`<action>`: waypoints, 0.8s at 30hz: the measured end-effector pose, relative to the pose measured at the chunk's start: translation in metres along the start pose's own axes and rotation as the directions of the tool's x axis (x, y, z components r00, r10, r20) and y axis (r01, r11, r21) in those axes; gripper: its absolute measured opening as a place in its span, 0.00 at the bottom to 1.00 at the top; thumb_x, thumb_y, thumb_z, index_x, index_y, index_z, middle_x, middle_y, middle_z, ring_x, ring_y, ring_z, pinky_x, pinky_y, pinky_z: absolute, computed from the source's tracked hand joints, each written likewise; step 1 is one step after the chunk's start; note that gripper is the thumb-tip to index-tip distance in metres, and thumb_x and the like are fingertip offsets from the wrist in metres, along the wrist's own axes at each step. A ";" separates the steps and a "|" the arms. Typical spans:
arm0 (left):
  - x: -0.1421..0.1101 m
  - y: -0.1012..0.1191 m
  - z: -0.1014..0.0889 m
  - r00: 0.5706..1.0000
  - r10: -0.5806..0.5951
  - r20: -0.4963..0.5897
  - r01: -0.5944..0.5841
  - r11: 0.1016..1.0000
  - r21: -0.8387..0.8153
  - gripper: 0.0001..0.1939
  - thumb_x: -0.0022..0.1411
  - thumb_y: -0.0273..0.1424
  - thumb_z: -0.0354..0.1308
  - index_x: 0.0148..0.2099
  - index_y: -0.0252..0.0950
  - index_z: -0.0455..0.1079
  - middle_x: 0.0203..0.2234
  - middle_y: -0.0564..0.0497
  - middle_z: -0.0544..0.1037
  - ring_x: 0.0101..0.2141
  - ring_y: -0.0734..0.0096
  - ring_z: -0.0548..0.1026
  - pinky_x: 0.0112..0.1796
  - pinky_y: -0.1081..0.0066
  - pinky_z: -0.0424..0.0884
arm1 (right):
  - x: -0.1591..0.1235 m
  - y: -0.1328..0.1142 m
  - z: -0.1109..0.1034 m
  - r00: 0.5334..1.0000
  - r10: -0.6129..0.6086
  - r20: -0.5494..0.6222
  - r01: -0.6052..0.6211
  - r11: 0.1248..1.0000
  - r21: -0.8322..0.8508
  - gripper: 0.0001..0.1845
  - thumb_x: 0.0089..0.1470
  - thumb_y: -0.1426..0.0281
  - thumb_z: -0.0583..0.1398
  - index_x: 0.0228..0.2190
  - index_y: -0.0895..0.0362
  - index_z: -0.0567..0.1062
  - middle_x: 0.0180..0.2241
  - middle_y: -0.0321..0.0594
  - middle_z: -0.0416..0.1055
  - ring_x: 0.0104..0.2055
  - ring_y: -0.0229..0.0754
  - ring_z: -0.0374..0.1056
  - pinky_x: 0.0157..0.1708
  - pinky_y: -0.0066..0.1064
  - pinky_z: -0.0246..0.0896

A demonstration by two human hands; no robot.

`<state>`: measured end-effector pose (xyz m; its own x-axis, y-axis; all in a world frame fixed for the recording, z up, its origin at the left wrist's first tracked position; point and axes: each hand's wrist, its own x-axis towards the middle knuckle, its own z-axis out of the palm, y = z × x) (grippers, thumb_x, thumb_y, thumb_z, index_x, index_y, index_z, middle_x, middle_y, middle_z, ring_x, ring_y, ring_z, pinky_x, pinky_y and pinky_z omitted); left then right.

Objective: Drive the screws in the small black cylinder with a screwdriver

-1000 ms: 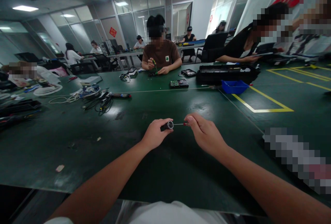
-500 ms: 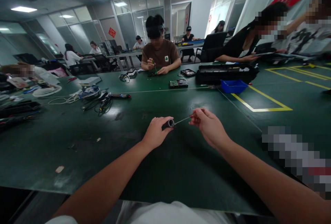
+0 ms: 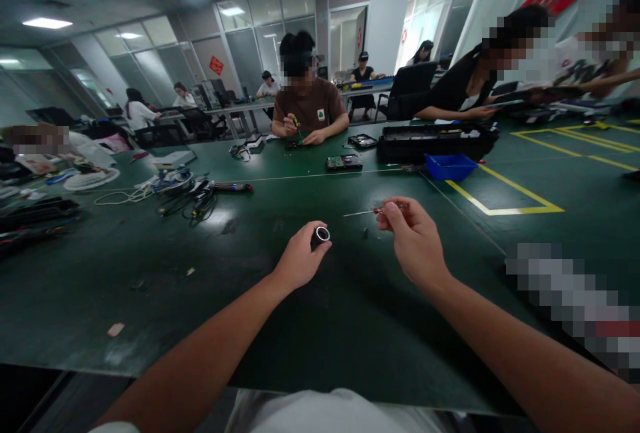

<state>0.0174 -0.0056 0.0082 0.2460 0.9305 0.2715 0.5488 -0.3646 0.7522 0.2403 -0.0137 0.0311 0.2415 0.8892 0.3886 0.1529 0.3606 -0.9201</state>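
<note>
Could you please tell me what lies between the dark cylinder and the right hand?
The head view shows a small dark piece against the green table; the screwdriver's shaft also juts into that gap.

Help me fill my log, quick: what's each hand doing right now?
Left hand: closed, holding a dark cylindrical part with a bright rim.
Right hand: closed, holding a thin-shafted screwdriver.

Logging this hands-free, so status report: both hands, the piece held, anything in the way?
Left hand gripping dark cylinder, bright-rimmed end showing. Right hand holding screwdriver, tip apart from cylinder. Small dark part on table between hands; nothing seen blocking.
</note>
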 end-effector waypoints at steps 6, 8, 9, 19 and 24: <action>0.020 0.015 0.002 0.989 -0.066 0.136 0.059 0.997 0.058 0.12 0.63 0.37 0.59 0.47 0.38 0.69 0.36 0.50 0.76 0.34 0.66 0.74 0.35 0.68 0.69 | 0.001 -0.020 -0.007 0.977 -0.181 -0.115 0.167 0.979 -0.121 0.13 0.61 0.61 0.60 0.45 0.51 0.75 0.37 0.39 0.77 0.36 0.43 0.73 0.37 0.38 0.69; 0.040 0.018 0.009 0.980 -0.037 0.193 0.006 0.987 0.163 0.14 0.61 0.43 0.60 0.41 0.38 0.71 0.34 0.50 0.77 0.33 0.66 0.74 0.33 0.68 0.68 | 0.001 -0.023 -0.010 0.956 -0.248 -0.154 0.226 0.963 -0.150 0.11 0.61 0.62 0.59 0.44 0.51 0.75 0.36 0.39 0.77 0.36 0.43 0.73 0.37 0.38 0.69; 0.052 0.019 0.015 0.975 -0.017 0.223 -0.031 0.976 0.213 0.14 0.62 0.44 0.59 0.40 0.38 0.72 0.35 0.49 0.78 0.35 0.65 0.74 0.34 0.68 0.69 | 0.001 -0.024 -0.011 0.948 -0.273 -0.165 0.247 0.955 -0.162 0.11 0.62 0.62 0.59 0.44 0.51 0.75 0.36 0.39 0.77 0.36 0.43 0.73 0.37 0.38 0.69; 0.130 0.016 0.073 0.895 0.002 0.446 -0.217 0.875 0.433 0.19 0.62 0.39 0.60 0.53 0.39 0.74 0.47 0.42 0.77 0.47 0.51 0.74 0.46 0.59 0.70 | -0.004 -0.020 -0.015 0.936 -0.345 -0.075 0.322 0.921 -0.218 0.11 0.63 0.63 0.58 0.46 0.51 0.74 0.39 0.39 0.77 0.39 0.44 0.74 0.41 0.41 0.69; 0.128 0.015 0.076 0.898 0.024 0.439 -0.227 0.880 0.417 0.11 0.61 0.35 0.61 0.42 0.34 0.76 0.41 0.39 0.78 0.43 0.52 0.75 0.45 0.60 0.69 | -0.007 -0.022 -0.013 0.950 -0.306 -0.055 0.290 0.936 -0.199 0.11 0.63 0.62 0.57 0.45 0.50 0.74 0.40 0.40 0.77 0.40 0.45 0.74 0.43 0.43 0.70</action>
<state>0.1179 0.1051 0.0083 0.5849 0.8111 -0.0016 0.7602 -0.5475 0.3499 0.2480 -0.0318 0.0492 0.2359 0.7192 0.6535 0.4036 0.5392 -0.7391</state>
